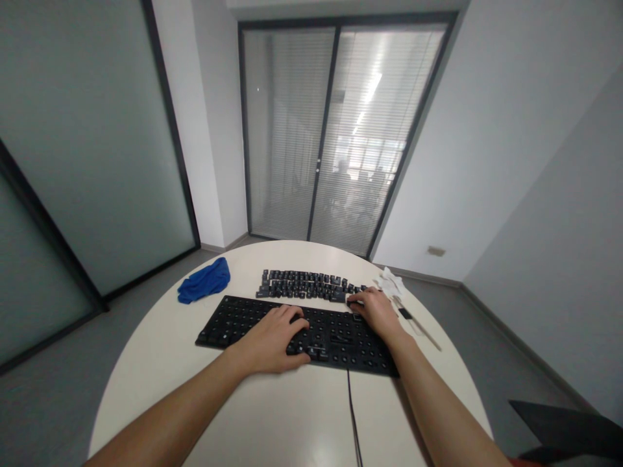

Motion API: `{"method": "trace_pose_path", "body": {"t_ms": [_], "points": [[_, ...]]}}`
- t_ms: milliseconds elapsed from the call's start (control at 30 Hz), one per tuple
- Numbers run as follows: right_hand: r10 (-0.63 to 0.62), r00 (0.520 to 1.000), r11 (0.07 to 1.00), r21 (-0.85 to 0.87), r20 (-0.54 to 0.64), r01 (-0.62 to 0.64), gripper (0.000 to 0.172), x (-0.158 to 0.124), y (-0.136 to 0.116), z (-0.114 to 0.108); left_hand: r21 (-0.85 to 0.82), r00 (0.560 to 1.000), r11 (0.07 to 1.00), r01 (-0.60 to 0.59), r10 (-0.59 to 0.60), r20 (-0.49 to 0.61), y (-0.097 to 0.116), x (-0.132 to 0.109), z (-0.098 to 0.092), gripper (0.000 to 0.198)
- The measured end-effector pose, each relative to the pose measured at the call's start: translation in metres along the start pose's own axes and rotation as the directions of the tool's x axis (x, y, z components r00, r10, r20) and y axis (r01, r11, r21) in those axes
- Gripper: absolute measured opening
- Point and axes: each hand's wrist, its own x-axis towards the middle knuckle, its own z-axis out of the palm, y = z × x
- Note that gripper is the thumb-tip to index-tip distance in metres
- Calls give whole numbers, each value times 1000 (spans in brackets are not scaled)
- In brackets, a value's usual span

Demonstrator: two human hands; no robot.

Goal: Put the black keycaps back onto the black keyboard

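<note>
My left hand (270, 340), fingers spread, rests on the keyboard (233, 319) on the table (292, 415); my right hand (378, 312) is by the loose keys (302, 285) beyond; whether its grip pinches one, I cannot tell. I judge this key-by-key handling; next likely calls for fingertip precision.

Keyboard (335, 336): black all over, as I see it through the head camera, with a grid pattern of key positions
Keycaps (302, 286): black, bearing small pale markings
Cable (351, 415): black
Cloth (205, 282): solid bright blue
Table (272, 421): plain cream-white
Crumpled tissue (390, 283): white
Stick (426, 334): pale beige, with a black section
Blinds (285, 130): light grey, finely striped crosswise
Door frame (348, 19): dark grey
Glass panels (97, 130): muted grey-green
Floor (467, 344): grey
</note>
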Motion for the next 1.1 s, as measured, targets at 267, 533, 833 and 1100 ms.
{"method": "trace_pose_path", "body": {"t_ms": [267,533,833,1100], "points": [[0,1000,998,-70,31,3,23,2,-8,-7,-10,1000,1000,8,-8,7,1,0,-1,48],[-76,997,997,21,27,76,24,2,-1,-3,-3,1000,1000,-7,7,1,-3,-1,0,48],[-265,945,771,630,191,88,24,-26,-28,-38,-4,1000,1000,-12,12,1,-7,0,0,48],[-340,828,774,632,446,-23,26,-35,-50,-41,2,1000,1000,-2,2,6,-9,-2,-3,47]]}}
